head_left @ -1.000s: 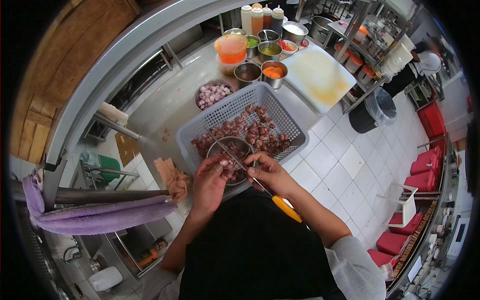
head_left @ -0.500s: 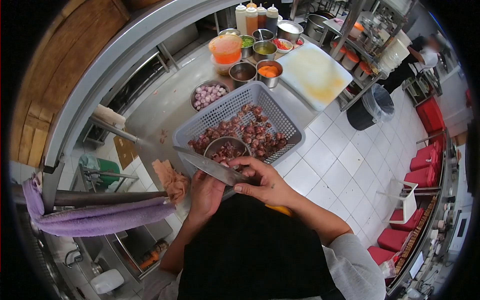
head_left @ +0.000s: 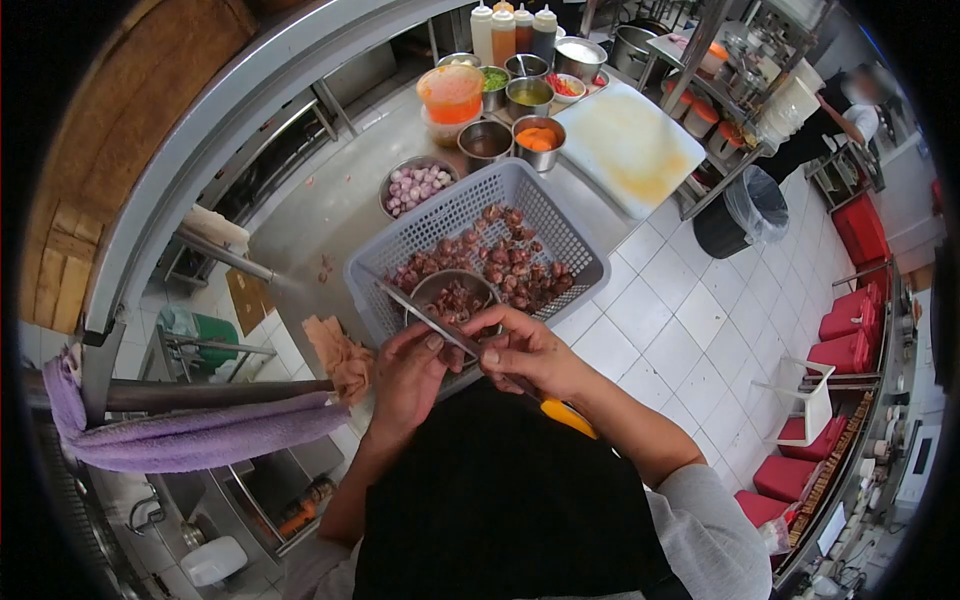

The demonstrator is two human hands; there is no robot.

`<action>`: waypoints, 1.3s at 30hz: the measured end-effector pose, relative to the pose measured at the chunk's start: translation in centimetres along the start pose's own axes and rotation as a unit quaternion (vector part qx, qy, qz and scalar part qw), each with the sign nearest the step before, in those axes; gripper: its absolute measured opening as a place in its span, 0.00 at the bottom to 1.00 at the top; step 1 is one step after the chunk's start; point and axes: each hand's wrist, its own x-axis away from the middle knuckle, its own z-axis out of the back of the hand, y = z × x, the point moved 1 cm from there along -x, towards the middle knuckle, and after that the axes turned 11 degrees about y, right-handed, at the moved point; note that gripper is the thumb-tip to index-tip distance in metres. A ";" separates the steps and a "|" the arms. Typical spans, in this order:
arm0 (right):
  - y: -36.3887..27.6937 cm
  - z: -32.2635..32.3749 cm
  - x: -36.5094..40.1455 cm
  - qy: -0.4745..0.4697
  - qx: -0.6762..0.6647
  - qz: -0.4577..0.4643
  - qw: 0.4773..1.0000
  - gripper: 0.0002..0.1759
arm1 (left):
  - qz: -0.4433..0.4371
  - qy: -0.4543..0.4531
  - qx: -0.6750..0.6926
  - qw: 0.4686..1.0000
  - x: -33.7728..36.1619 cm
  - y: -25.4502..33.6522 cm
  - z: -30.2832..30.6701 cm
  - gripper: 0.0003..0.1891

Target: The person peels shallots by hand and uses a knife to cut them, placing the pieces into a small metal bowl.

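My right hand [head_left: 528, 352] is closed on a knife [head_left: 428, 318] with a yellow handle; its blade points up and to the left, seen nearly edge-on. My left hand [head_left: 408, 372] is closed beside the blade, fingertips pinched near it. Whatever those fingers hold is hidden. Just beyond both hands, a metal bowl [head_left: 493, 287] with reddish skins in it stands in a grey perforated basket [head_left: 592, 265]. Unpeeled shallots [head_left: 515, 288] lie around that bowl inside the basket. Behind the basket's left side is a metal bowl of peeled shallots [head_left: 418, 188].
The steel table [head_left: 290, 235] also bears an orange-filled tub [head_left: 450, 95], several metal pots, squeeze bottles [head_left: 503, 38] and a white cutting board [head_left: 635, 145]. A crumpled tan cloth [head_left: 342, 360] lies at its near left edge. Another person [head_left: 850, 105] stands far right, past a black bin [head_left: 735, 225].
The knife has turned from showing its broad blade to nearly edge-on, and its yellow handle now shows more. Both hands have shifted slightly. The basket and bowls stay in place.
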 end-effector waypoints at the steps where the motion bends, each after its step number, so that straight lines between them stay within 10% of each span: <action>1: 0.3 0.3 0.0 -0.007 -0.061 -0.045 0.997 0.23 | 0.000 0.001 0.001 1.000 -0.1 0.1 0.1 0.13; 30: 0.0 -0.8 0.5 0.018 0.045 0.032 0.998 0.26 | -0.058 0.039 -0.050 0.996 0.2 0.4 -1.1 0.12; 39: 0.0 0.7 0.4 -0.010 -0.168 -0.071 0.983 0.21 | -0.014 0.009 -0.044 0.999 0.1 0.8 -0.9 0.12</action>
